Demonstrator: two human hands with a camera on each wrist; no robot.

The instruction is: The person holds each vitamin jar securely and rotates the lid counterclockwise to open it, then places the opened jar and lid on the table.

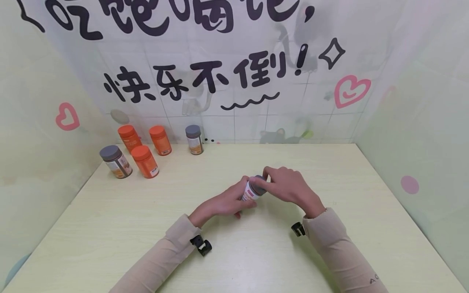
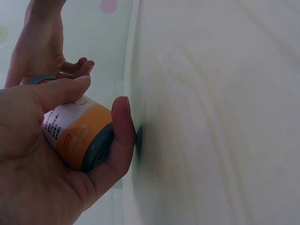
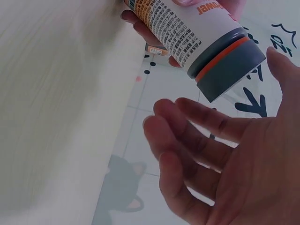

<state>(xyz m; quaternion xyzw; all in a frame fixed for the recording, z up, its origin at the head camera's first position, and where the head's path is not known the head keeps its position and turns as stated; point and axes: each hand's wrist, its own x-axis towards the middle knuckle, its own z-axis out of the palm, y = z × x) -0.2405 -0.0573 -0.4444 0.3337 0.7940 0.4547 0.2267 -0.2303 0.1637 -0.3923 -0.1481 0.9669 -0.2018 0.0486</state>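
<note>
A supplement bottle (image 1: 250, 194) with a white and orange label and grey lid is held tilted above the table. My left hand (image 1: 228, 200) grips its body, fingers and thumb curled around the label, as the left wrist view shows. At the lid is my right hand (image 1: 289, 185), its thumb and fingers spread around it. From the right wrist, a gap shows between these loosely bent fingers and the grey lid (image 3: 230, 63). An orange band (image 3: 222, 58) runs between the lid and the bottle's dark shoulder.
Three orange bottles (image 1: 160, 141) and a grey-lidded bottle (image 1: 116, 162) stand at the table's back left. Another grey-lidded bottle (image 1: 194, 140) stands right of them, near the back wall. Pale walls enclose the light wooden table (image 1: 110, 228) at the back and sides.
</note>
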